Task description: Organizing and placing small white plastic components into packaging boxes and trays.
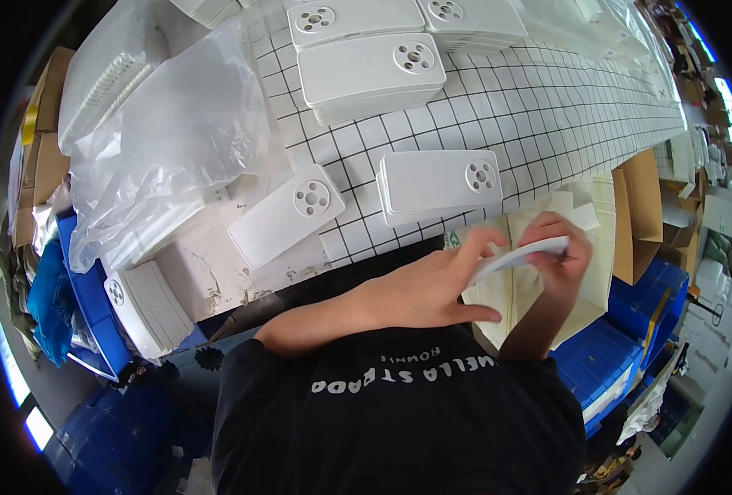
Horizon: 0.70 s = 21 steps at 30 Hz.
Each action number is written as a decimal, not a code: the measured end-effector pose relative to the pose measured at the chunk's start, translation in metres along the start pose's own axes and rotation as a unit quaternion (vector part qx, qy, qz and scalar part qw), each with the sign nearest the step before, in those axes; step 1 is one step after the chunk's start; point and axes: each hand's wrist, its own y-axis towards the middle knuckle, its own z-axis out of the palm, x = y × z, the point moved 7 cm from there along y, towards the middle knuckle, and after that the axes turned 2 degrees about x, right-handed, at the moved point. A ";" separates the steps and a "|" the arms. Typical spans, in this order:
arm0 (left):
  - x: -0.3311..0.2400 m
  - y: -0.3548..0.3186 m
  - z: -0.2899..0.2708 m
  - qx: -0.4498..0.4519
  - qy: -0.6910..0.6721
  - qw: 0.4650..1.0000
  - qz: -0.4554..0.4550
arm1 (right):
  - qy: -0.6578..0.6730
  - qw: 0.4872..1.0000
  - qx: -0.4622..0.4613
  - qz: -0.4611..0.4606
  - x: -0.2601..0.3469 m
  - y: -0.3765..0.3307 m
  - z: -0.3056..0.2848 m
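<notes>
My right hand [566,246] pinches a thin, slightly curved white panel [519,257], seen nearly edge-on, over a cream-coloured bin. At its other end my left hand [448,285] is open, thumb and fingers spread around the panel's tip; whether they touch it I cannot tell. Just beyond my hands, a short stack of white rounded panels [432,186] with a round cluster of holes lies on the gridded table. A similar panel [279,223] rests at an angle left of it.
Taller stacks of these panels [345,74] stand at the table's far side. Clear plastic bags [184,107] cover the left side. White pieces lie in the cream bin [595,268]. Blue crates [593,363] and a cardboard box [637,219] are at right; another panel stack [155,309] is lower left.
</notes>
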 end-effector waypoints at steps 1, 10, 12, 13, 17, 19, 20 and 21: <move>-0.005 -0.007 -0.006 -0.006 0.001 1.000 -0.002 | 0.014 0.983 -0.178 0.043 -0.019 -0.027 -0.037; 0.009 -0.131 -0.141 -0.300 0.539 0.774 -0.142 | -0.328 0.799 -0.418 0.280 -0.098 -0.150 -0.122; 0.015 -0.134 -0.143 -0.286 0.530 0.783 -0.156 | -0.266 0.916 -0.247 0.172 -0.066 -0.060 -0.070; 0.016 -0.133 -0.143 -0.293 0.531 0.781 -0.148 | -0.266 0.947 -0.141 0.111 -0.050 -0.019 -0.039; 0.010 -0.136 -0.140 -0.313 0.530 0.778 -0.128 | -0.324 0.942 0.078 0.033 -0.018 0.078 0.050; 0.006 -0.141 -0.141 -0.332 0.520 0.777 -0.125 | -0.330 0.933 0.137 0.045 -0.030 0.096 0.062; 0.005 -0.142 -0.141 -0.332 0.521 0.777 -0.121 | -0.327 0.922 0.201 0.051 -0.038 0.097 0.071; 0.001 -0.144 -0.140 -0.344 0.520 0.775 -0.106 | -0.329 0.922 0.199 0.051 -0.041 0.098 0.069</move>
